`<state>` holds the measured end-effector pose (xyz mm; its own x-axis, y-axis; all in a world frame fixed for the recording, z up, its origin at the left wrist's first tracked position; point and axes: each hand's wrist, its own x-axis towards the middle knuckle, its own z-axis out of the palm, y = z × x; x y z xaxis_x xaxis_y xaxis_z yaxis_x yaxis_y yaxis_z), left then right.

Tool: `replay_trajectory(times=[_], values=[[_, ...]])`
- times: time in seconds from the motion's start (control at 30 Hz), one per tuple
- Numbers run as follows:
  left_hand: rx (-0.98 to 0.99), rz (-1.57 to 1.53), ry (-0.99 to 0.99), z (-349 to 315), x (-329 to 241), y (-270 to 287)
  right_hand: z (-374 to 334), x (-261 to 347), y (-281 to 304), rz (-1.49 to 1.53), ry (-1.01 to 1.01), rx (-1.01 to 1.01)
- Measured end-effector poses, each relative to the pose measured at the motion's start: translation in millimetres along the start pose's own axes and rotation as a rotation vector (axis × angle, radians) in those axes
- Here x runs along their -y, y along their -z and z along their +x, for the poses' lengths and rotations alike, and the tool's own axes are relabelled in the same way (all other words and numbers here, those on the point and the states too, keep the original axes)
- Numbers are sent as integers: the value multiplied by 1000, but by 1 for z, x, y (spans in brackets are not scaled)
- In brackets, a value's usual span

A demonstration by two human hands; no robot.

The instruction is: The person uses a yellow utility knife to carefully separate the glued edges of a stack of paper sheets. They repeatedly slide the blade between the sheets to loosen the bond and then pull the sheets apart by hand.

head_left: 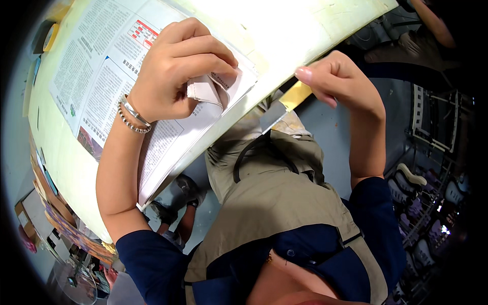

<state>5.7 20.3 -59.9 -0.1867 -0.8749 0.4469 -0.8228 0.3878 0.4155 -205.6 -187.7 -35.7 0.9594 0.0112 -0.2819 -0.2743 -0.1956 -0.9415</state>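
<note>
While the left hand (178,71) is grasping a folded, pale leather-like piece (206,91) with a stitched edge, the right hand (343,84) is gripping a flat, yellow-handled blade (291,100) between thumb and fingers, apart from the piece. The piece is resting on newspaper sheets (109,66), near the right edge of the pale table (277,30). Just beyond that edge, the blade is slanting down to the left, above the khaki apron (269,198). A tape roll (50,38) is standing at the far left.

The pale folded piece (202,90) is partly hidden.
</note>
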Motion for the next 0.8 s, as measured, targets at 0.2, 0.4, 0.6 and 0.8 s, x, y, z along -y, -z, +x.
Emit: replay_trajectory(times=[0.2, 0.4, 0.6, 0.8], values=[[-36, 16, -12, 2, -3, 2, -14, -20, 1, 203, 140, -197], [-55, 10, 44, 4, -7, -2, -5, -13, -16, 220, 139, -308], [-62, -53, 136, 9, -14, -3, 6, -14, -38, 146, 128, -219], [-66, -173, 197, 16, -20, -8, 14, -10, -52, 255, 63, -123]])
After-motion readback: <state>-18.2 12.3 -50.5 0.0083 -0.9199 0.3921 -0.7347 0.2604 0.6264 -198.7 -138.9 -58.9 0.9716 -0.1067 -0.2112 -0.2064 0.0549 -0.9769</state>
